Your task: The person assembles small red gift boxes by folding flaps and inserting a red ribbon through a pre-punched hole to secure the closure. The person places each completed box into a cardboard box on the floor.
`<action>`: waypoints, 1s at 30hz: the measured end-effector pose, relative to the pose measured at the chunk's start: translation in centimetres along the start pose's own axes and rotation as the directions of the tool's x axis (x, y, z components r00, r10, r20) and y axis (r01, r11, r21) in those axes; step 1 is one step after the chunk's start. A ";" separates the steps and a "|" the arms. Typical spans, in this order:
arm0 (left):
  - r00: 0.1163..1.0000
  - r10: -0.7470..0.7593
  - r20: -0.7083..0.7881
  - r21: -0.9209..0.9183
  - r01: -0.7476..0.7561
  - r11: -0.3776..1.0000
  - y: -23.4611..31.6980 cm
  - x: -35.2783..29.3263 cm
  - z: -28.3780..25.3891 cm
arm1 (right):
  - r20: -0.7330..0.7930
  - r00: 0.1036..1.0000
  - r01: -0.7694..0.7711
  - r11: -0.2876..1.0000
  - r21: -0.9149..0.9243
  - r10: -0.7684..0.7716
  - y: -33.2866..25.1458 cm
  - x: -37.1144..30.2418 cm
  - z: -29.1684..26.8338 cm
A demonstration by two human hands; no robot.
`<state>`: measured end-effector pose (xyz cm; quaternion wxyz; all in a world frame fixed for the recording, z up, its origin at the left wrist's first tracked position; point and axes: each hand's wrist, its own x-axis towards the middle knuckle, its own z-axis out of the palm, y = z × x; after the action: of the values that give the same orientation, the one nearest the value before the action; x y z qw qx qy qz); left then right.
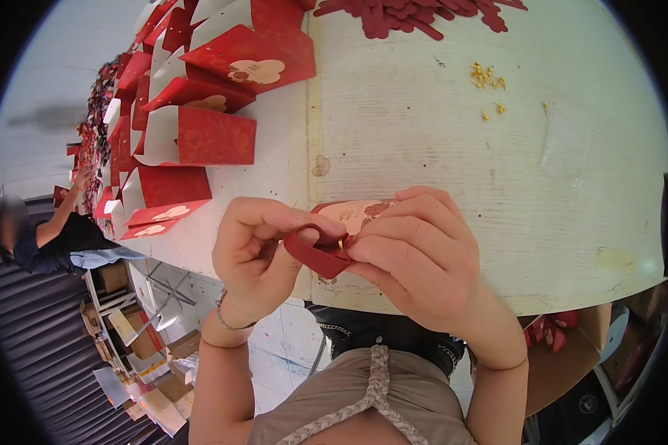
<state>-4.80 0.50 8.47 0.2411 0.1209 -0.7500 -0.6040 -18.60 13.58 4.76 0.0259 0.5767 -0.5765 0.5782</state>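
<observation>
In front of me, over the table's near edge, both hands work close together on one red paper box [356, 213] with a beige label. A dark red strap [323, 261] curls up from it in a loop. My left hand [256, 248] pinches the strap between thumb and fingers. My right hand [427, 256] closes around the box's right side, its fingertips at the strap's end. Between the fingertips shows a small gold paper fastener [341, 243]; whether it passes through the strap I cannot tell. The right fingers hide part of the box.
Several gold fasteners [486, 76] lie at the far right of the table [423, 148], near a clear plastic bag [565, 156]. Dark red straps [415, 13] are heaped at the far edge. Open red boxes [215, 137] crowd the left. Another person [48, 226] works farther left.
</observation>
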 end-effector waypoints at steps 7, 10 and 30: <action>0.998 0.054 0.038 0.005 -0.054 0.999 -0.1 0.5 -0.3 | -0.001 1.000 -0.019 1.000 0.023 0.019 0.1 0.1 0.0; 0.994 0.083 0.073 0.016 -0.084 0.996 0.0 0.9 -0.3 | -0.006 0.999 -0.037 0.999 0.018 0.037 0.2 0.1 -0.2; 0.939 0.247 0.239 0.256 -0.306 0.917 -1.4 0.7 -0.8 | 0.123 0.980 -0.178 0.967 0.183 0.157 0.0 0.3 -0.3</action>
<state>-5.17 -0.85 7.44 0.2267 -0.0147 -0.8602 -0.4566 -18.86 13.66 5.06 -0.1102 0.5561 -0.5649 0.5996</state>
